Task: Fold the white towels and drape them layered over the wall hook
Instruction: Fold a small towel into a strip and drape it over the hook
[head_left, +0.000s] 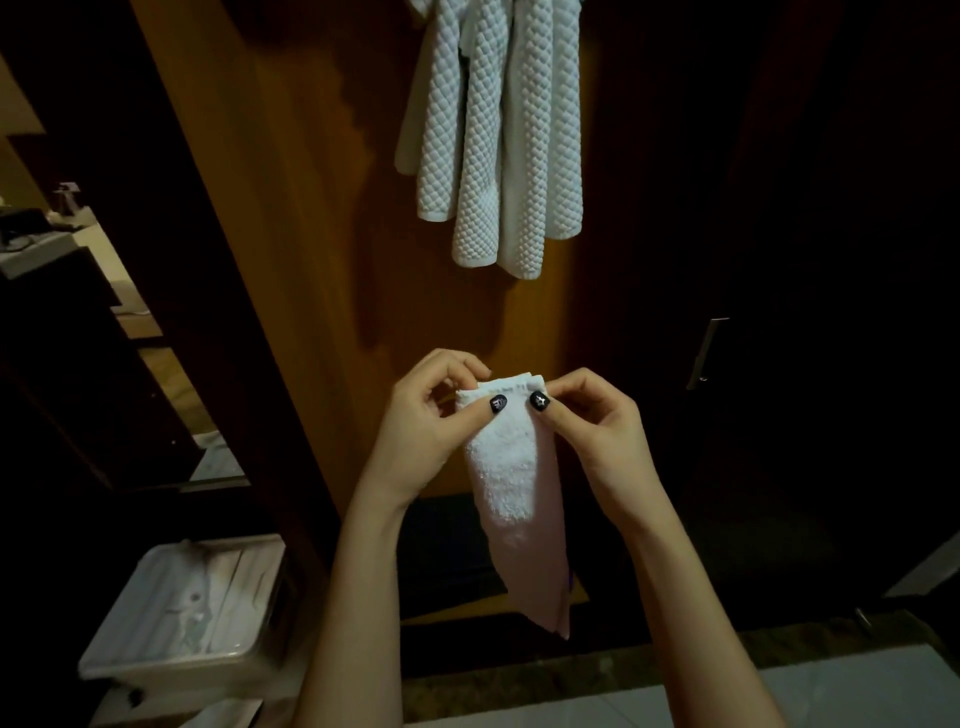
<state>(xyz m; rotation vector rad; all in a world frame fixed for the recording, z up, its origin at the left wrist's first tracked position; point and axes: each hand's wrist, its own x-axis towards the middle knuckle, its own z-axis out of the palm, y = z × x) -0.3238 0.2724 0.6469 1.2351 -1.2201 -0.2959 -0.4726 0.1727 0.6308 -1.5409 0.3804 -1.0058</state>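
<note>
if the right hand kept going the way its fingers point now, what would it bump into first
The right hand points left across the top of the folded white towel it pinches, so just past that edge it would likely meet the left hand almost at once; the depth between them is unclear.

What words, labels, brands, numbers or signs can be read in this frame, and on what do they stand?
No words or numbers are legible.
On the dark right thumbnail: a white star, no text.
On the dark left thumbnail: a pale mark, too blurred to read.
On the folded white terry towel and the hanging white waffle-weave towels: no label shows.
</note>
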